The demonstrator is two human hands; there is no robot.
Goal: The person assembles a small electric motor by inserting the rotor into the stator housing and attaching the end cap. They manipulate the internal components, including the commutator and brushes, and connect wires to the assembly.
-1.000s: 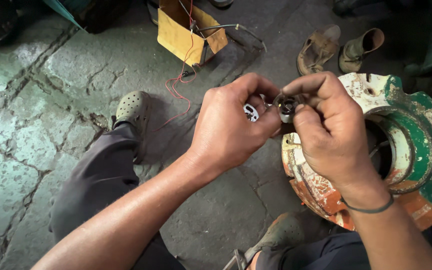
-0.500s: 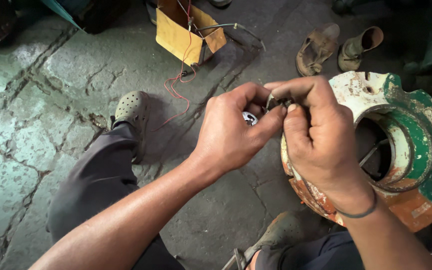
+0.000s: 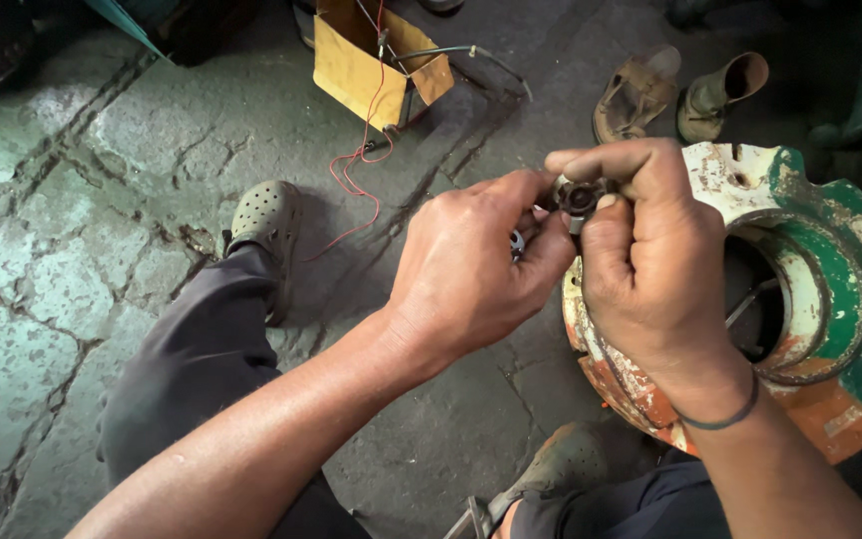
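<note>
Both my hands meet at chest height over a stone floor. My right hand (image 3: 650, 260) pinches a small dark round metal part (image 3: 578, 197) between thumb and fingers. My left hand (image 3: 476, 269) closes around a small shiny metal piece (image 3: 517, 243) and touches the round part with its fingertips. Just behind and below my right hand lies a big worn metal housing (image 3: 830, 289), painted green, white and orange, with a round opening.
A yellow box (image 3: 366, 60) with red and grey wires stands on the cracked stone floor (image 3: 102, 180) at the top. Two worn shoes (image 3: 680, 95) lie at top right. My legs in dark trousers and grey clogs (image 3: 263, 235) stretch across the floor.
Both hands have shifted slightly up and together. The right fingers have turned over the round part, and the shiny piece in my left hand is more hidden than before.
</note>
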